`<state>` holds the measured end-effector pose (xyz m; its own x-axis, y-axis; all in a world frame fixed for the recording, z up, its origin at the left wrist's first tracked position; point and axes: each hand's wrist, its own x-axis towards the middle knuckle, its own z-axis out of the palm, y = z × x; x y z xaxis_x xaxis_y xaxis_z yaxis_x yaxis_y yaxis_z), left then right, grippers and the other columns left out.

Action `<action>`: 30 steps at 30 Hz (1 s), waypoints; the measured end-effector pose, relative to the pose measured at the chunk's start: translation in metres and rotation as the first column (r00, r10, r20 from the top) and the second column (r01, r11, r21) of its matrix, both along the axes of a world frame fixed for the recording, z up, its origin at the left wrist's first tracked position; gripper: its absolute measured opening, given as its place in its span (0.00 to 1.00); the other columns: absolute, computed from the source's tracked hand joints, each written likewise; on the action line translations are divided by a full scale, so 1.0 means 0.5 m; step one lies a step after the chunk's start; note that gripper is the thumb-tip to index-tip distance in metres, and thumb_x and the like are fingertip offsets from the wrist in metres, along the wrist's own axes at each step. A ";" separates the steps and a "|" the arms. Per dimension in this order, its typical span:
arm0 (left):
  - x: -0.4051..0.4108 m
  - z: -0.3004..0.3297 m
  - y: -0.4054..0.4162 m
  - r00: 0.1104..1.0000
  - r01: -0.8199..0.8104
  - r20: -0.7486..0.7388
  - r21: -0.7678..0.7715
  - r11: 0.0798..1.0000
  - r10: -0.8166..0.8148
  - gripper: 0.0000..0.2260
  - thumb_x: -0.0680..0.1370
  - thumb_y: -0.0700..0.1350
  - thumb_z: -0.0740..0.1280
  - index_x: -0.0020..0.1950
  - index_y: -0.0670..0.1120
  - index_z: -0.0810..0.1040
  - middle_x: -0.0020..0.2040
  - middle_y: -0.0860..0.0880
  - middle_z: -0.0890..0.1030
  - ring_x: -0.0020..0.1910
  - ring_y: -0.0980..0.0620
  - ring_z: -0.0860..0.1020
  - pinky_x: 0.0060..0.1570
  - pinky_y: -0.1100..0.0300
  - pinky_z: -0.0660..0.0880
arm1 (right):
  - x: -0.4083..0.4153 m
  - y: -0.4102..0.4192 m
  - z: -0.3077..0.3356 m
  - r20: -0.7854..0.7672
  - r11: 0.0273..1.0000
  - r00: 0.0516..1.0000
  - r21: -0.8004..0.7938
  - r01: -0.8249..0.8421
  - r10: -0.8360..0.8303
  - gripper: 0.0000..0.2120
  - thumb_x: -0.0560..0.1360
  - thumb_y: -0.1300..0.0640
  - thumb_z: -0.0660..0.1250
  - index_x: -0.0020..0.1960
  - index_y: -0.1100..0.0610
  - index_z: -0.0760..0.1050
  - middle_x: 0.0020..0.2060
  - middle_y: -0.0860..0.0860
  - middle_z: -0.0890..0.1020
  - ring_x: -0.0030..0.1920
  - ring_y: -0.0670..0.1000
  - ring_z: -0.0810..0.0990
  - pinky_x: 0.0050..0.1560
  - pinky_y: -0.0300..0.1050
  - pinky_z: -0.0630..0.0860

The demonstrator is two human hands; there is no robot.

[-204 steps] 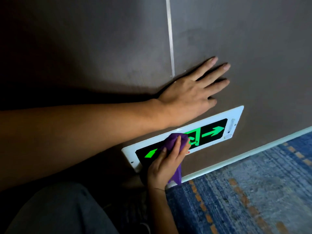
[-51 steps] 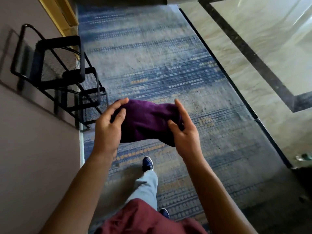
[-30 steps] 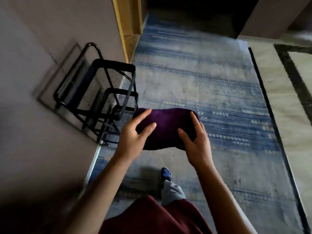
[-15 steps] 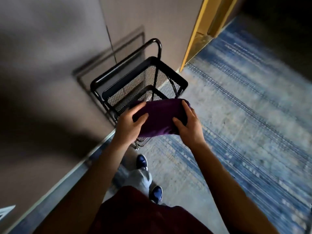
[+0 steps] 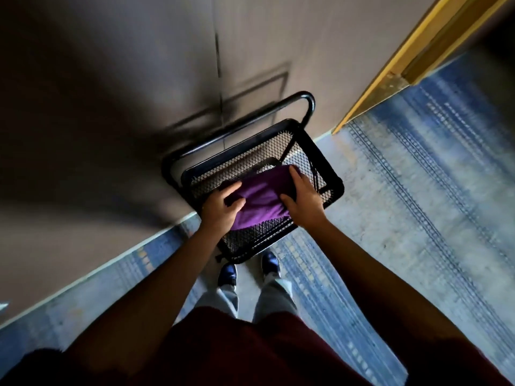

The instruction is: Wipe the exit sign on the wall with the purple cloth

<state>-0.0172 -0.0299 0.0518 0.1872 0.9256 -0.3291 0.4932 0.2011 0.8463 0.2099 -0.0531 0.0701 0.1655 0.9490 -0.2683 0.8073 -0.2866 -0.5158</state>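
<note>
I see the purple cloth [image 5: 260, 200] folded into a thick pad, and it is over the top tray of a black mesh cart [image 5: 333, 188]. I cannot tell if the cloth already lies on the mesh or is a little above it. My left hand [image 5: 220, 210] holds the left end of the cloth: the thumb lies on top of the fabric and the other fingers curl around its edge. My right hand [image 5: 302, 200] holds the right end in the same way, with the thumb pressing on the top and the fingers reaching along the far side. So both grips are closed on the cloth, one at each end, and the cloth spans between them.

The cart stands against a grey-brown wall [image 5: 111, 93], and its curved black handle [image 5: 303, 100] is on the side near the wall. Through the mesh of the top tray I can see a lower level of the cart, but what is there is too dark to tell. The cart throws a shadow on the wall.

Under the cart and under me is a blue and grey carpet [image 5: 418, 204] with striped patterns. Two dark blue shoes [image 5: 227, 274] and light grey trouser legs [image 5: 274, 298] show just before the cart. A dark red garment [image 5: 237, 352] fills the bottom of the view. At the upper right there is a yellow door frame [image 5: 412, 59], where the wall ends. The exit sign is not visible in this view.
</note>
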 end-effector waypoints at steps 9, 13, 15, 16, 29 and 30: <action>0.084 -0.077 -0.020 0.970 -0.238 -0.102 -0.185 0.954 0.222 0.21 0.81 0.43 0.72 0.74 0.51 0.77 0.75 0.44 0.75 0.77 0.45 0.70 0.77 0.49 0.65 | 0.057 0.074 -0.132 -0.093 0.978 0.984 -0.131 -0.163 0.151 0.41 0.78 0.61 0.71 0.84 0.53 0.52 0.77 0.61 0.66 0.74 0.63 0.70 0.72 0.64 0.71; 0.120 -0.089 -0.013 0.947 -0.267 -0.221 -0.136 0.954 0.233 0.21 0.81 0.45 0.71 0.75 0.54 0.76 0.73 0.43 0.78 0.67 0.41 0.79 0.70 0.50 0.73 | 0.094 0.095 -0.157 -0.052 0.953 0.966 -0.156 -0.259 0.254 0.43 0.78 0.60 0.70 0.84 0.54 0.49 0.78 0.59 0.64 0.73 0.61 0.71 0.66 0.62 0.77; 0.130 -0.101 -0.016 0.929 -0.285 -0.285 -0.137 0.949 0.238 0.21 0.81 0.47 0.71 0.75 0.55 0.76 0.70 0.42 0.79 0.58 0.41 0.83 0.62 0.53 0.78 | 0.110 0.097 -0.165 -0.049 0.938 0.953 -0.172 -0.303 0.299 0.41 0.78 0.62 0.69 0.84 0.55 0.49 0.78 0.58 0.65 0.70 0.60 0.73 0.61 0.60 0.80; 0.132 -0.109 -0.018 0.921 -0.296 -0.301 -0.135 0.945 0.246 0.21 0.81 0.47 0.71 0.74 0.55 0.76 0.70 0.42 0.79 0.59 0.41 0.82 0.62 0.53 0.78 | 0.117 0.096 -0.172 -0.069 0.935 0.948 -0.162 -0.317 0.310 0.41 0.78 0.62 0.68 0.84 0.55 0.50 0.77 0.58 0.66 0.68 0.59 0.75 0.58 0.58 0.81; 0.073 -0.061 -0.070 0.849 -0.291 -0.426 0.117 0.949 0.313 0.16 0.77 0.41 0.74 0.64 0.47 0.83 0.68 0.45 0.76 0.58 0.44 0.81 0.58 0.55 0.76 | 0.135 0.092 -0.135 -0.122 0.980 0.973 -0.013 -0.197 0.194 0.41 0.75 0.58 0.74 0.81 0.55 0.56 0.76 0.57 0.69 0.74 0.59 0.71 0.70 0.62 0.73; 0.064 -0.055 -0.076 0.850 -0.282 -0.415 0.164 0.945 0.325 0.15 0.77 0.41 0.73 0.63 0.47 0.83 0.67 0.45 0.76 0.55 0.44 0.81 0.55 0.57 0.76 | 0.133 0.088 -0.134 -0.108 0.988 0.982 0.001 -0.156 0.155 0.41 0.76 0.58 0.74 0.81 0.55 0.56 0.76 0.57 0.69 0.74 0.60 0.71 0.71 0.63 0.73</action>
